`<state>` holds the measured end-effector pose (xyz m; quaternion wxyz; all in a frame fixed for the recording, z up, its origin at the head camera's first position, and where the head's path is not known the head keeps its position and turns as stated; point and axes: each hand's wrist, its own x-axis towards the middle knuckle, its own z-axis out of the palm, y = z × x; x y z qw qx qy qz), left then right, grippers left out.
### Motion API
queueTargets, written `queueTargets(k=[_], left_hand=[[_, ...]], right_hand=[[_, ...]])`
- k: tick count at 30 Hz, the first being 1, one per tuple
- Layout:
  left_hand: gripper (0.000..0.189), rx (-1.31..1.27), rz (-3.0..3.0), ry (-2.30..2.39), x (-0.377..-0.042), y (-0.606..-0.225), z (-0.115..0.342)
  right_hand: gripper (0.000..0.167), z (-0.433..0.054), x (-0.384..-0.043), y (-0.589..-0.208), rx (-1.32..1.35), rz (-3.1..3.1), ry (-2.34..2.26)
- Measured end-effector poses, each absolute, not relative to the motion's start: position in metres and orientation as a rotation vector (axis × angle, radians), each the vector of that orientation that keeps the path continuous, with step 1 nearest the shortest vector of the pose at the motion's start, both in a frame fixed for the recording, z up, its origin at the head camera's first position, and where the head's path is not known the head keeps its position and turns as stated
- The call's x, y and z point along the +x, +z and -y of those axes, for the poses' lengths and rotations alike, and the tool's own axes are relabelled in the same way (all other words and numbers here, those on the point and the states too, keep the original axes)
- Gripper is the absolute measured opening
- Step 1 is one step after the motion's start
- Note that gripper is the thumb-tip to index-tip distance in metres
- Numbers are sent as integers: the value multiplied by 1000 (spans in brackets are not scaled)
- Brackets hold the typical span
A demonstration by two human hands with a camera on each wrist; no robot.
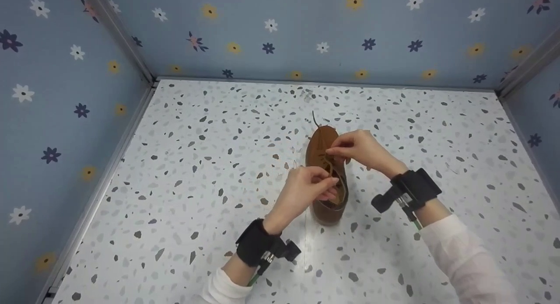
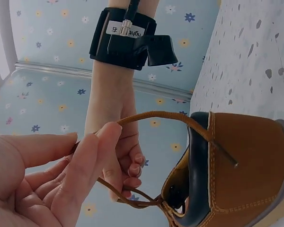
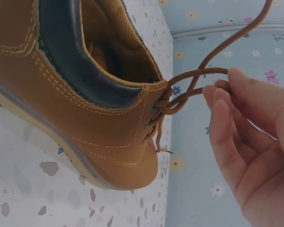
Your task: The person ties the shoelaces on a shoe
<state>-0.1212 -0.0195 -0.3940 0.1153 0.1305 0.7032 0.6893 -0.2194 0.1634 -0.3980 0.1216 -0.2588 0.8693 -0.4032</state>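
A tan-brown lace-up shoe (image 1: 328,215) with a dark padded collar (image 3: 66,52) stands upright, its toe pointing away from me. My left hand (image 1: 302,188), over the shoe's opening, pinches a brown shoelace (image 2: 156,114) between thumb and fingers. From that pinch the lace arches across, its tipped end (image 2: 229,158) hanging over the heel side. Above the front of the shoe, my right hand (image 1: 361,148) pinches a doubled loop of lace (image 3: 194,72) close to the top eyelets. Another thin lace end (image 1: 314,118) sticks out past the toe.
The shoe stands on a white speckled tabletop (image 1: 210,234). Blue floral panels (image 1: 297,33) wall it in at the back and both sides, with metal edging (image 1: 118,28) at the corners. Each wrist wears a black camera strap (image 1: 415,188).
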Motion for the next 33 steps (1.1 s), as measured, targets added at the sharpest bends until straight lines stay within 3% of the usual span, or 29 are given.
queueTargets(k=[11,24,33], left_hand=[[8,398,-2117,1993,-122,-393,-4],[6,386,-2080,2290,-117,-407,-25],[7,408,-2291,2050,-109,-423,-47]], right_hand=[[15,-165,-222,-398,-789,-2517,-1162],[13,-167,-225,-392,-808,-2519,-1104],[17,-168,-225,-390,-825,-2485,-1092]])
